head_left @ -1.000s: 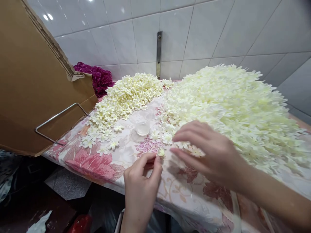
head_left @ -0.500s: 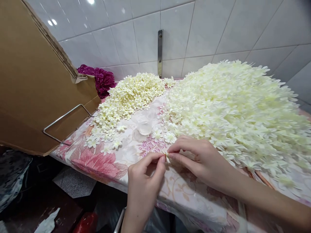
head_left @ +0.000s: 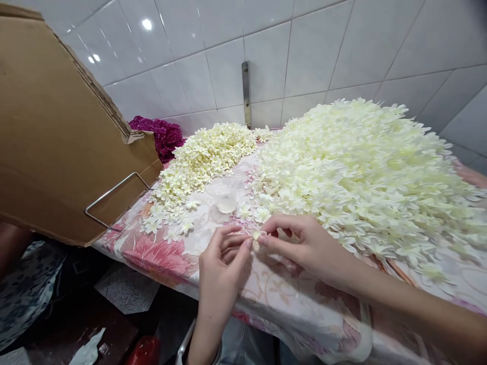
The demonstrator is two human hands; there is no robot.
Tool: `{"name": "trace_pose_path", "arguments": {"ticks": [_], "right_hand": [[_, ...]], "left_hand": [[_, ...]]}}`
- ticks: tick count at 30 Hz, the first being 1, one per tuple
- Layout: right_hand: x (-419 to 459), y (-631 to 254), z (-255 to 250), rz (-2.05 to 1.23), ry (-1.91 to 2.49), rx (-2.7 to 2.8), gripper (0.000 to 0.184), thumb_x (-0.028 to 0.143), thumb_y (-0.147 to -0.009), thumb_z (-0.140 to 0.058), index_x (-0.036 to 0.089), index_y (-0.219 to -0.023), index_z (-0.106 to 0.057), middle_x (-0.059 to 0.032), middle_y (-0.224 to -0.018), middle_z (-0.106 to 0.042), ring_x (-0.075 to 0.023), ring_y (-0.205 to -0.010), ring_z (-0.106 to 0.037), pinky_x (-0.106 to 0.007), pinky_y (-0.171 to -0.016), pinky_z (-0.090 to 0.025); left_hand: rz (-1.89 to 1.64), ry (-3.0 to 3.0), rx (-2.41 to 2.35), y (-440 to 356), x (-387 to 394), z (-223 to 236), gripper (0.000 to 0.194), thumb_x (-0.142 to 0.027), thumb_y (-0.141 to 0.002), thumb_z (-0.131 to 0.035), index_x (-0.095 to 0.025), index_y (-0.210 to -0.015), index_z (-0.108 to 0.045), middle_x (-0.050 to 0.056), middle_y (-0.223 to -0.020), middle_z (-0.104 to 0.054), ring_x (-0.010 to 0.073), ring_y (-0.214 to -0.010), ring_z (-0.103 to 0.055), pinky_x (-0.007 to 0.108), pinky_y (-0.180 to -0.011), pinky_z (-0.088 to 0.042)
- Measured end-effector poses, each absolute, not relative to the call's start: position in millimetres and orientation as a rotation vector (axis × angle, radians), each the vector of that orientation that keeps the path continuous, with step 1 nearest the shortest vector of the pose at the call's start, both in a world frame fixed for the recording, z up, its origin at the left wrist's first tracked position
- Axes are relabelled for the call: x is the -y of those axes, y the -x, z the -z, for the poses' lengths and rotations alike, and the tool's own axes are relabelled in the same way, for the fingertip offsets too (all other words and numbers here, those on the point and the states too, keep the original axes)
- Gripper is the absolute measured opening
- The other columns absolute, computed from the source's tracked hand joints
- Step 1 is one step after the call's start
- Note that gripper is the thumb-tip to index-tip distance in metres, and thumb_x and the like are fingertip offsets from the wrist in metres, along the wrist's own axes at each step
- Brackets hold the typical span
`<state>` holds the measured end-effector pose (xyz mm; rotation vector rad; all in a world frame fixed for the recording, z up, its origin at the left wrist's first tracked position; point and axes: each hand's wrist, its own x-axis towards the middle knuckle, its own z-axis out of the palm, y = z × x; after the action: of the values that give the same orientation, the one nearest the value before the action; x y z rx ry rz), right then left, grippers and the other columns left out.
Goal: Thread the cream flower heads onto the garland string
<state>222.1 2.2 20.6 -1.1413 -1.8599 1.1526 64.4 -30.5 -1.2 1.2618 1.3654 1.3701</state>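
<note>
A tiled wall (head_left: 315, 45) backs a table (head_left: 266, 289) spread with a floral cloth, a cardboard box (head_left: 68, 126) at its left edge. A broad heap (head_left: 350, 167) of pale blossoms fills the right side, a smaller heap (head_left: 209, 152) the left. At the near edge, two hands meet over the cloth, a clear dish (head_left: 226, 202) just beyond them. Between their fingertips sits one small flower (head_left: 256, 235) — its long axis too small to read. The right hand (head_left: 304, 243) appears nearer, thumb and forefinger pinched on the flower's right side. The left hand (head_left: 222, 268) comes from the opposite side, thumb and forefinger almost together — whether they grip it cannot be told.
</note>
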Motion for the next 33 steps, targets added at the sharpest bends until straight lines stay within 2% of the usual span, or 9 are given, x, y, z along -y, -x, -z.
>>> {"name": "trace_pose_path", "arguments": {"ticks": [2,4,13,15,18,20,24,26,33], "right_hand": [[-2.3,-222.1,-19.2,-1.214,1.167,1.757,0.02,0.035,-0.08,-0.059,0.018,-0.07,-0.06,0.0034,-0.055,-0.052,-0.0074,-0.04,-0.045,-0.02,-0.038,-0.035],[-1.8,-221.9,-17.9,-1.263,1.144,1.713,0.019,0.035,-0.077,-0.063,0.018,-0.07,-0.058,0.0063,-0.048,-0.046,-0.0065,-0.036,-0.041,-0.019,-0.036,-0.033],[0.8,-220.1,-17.8,-1.386,1.014,1.73,0.017,0.034,-0.077,-0.061,0.018,-0.07,-0.058,0.008,-0.041,-0.043,-0.0067,-0.035,-0.037,-0.019,-0.036,-0.029],[-0.5,-221.2,-18.6,-1.336,1.021,1.776,0.018,0.034,-0.077,-0.06,0.017,-0.071,-0.06,0.0055,-0.046,-0.049,-0.0082,-0.038,-0.042,-0.02,-0.039,-0.031],[-2.3,-223.3,-20.3,-1.138,0.995,1.92,0.018,0.03,-0.079,-0.056,0.016,-0.073,-0.065,-0.0014,-0.065,-0.063,-0.0127,-0.059,-0.054,-0.023,-0.054,-0.04],[-2.9,-223.7,-20.9,-1.097,0.996,1.957,0.018,0.028,-0.08,-0.054,0.016,-0.074,-0.067,-0.003,-0.072,-0.064,-0.0141,-0.067,-0.055,-0.024,-0.059,-0.041],[-3.2,-222.2,-18.5,-1.4,1.066,1.796,0.022,0.033,-0.079,-0.052,0.015,-0.073,-0.063,0.004,-0.047,-0.047,-0.0091,-0.041,-0.041,-0.022,-0.04,-0.033],[-3.5,-221.8,-16.3,-1.466,1.07,1.754,0.022,0.033,-0.078,-0.051,0.015,-0.072,-0.061,0.0068,-0.041,-0.039,-0.0078,-0.035,-0.036,-0.021,-0.036,-0.03],[-3.6,-222.8,-17.8,-1.396,1.148,1.786,0.016,0.031,-0.072,-0.06,0.015,-0.074,-0.064,0.0058,-0.048,-0.047,-0.0061,-0.038,-0.04,-0.018,-0.035,-0.032]], "left_hand": [[-1.449,-1.285,-1.395,-66.6,31.8,1.8,0.016,-0.024,-0.073,-0.07,-0.018,-0.087,-0.065,0.001,-0.08,-0.071,0.0144,-0.076,-0.068,0.02,-0.066,-0.054],[-1.453,-1.381,-1.402,-67.5,33.2,2.0,0.01,-0.024,-0.074,-0.07,-0.018,-0.082,-0.068,0.001,-0.08,-0.072,0.0139,-0.076,-0.068,0.019,-0.068,-0.054],[-1.448,-1.423,-1.265,-68.0,37.0,0.6,0.008,-0.02,-0.073,-0.07,-0.018,-0.08,-0.072,-0.001,-0.078,-0.075,0.014,-0.074,-0.07,0.018,-0.068,-0.056],[-1.472,-1.4,-1.259,-68.8,38.3,1.6,0.007,-0.019,-0.073,-0.07,-0.018,-0.08,-0.072,-0.001,-0.076,-0.075,0.014,-0.073,-0.071,0.018,-0.067,-0.056],[-1.472,-1.453,-1.321,-69.1,38.6,4.7,0.007,-0.021,-0.074,-0.07,-0.018,-0.08,-0.073,-0.001,-0.076,-0.075,0.0141,-0.071,-0.071,0.018,-0.067,-0.056],[-1.472,-1.517,-1.387,-69.1,37.6,7.1,0.009,-0.022,-0.075,-0.069,-0.018,-0.081,-0.074,0.0,-0.078,-0.075,0.0144,-0.072,-0.071,0.019,-0.068,-0.055],[-1.476,-1.64,-1.458,-69.8,35.3,10.8,0.01,-0.023,-0.078,-0.066,-0.019,-0.083,-0.074,0.001,-0.081,-0.075,0.015,-0.075,-0.07,0.02,-0.07,-0.054],[-1.48,-1.699,-1.482,-70.2,34.7,11.8,0.01,-0.023,-0.079,-0.065,-0.02,-0.083,-0.074,0.002,-0.082,-0.075,0.0159,-0.077,-0.069,0.021,-0.07,-0.054],[-1.47,-1.873,-1.565,-70.7,35.6,12.3,0.012,-0.022,-0.082,-0.061,-0.019,-0.085,-0.073,0.004,-0.084,-0.073,0.0172,-0.078,-0.067,0.025,-0.07,-0.052]]}}
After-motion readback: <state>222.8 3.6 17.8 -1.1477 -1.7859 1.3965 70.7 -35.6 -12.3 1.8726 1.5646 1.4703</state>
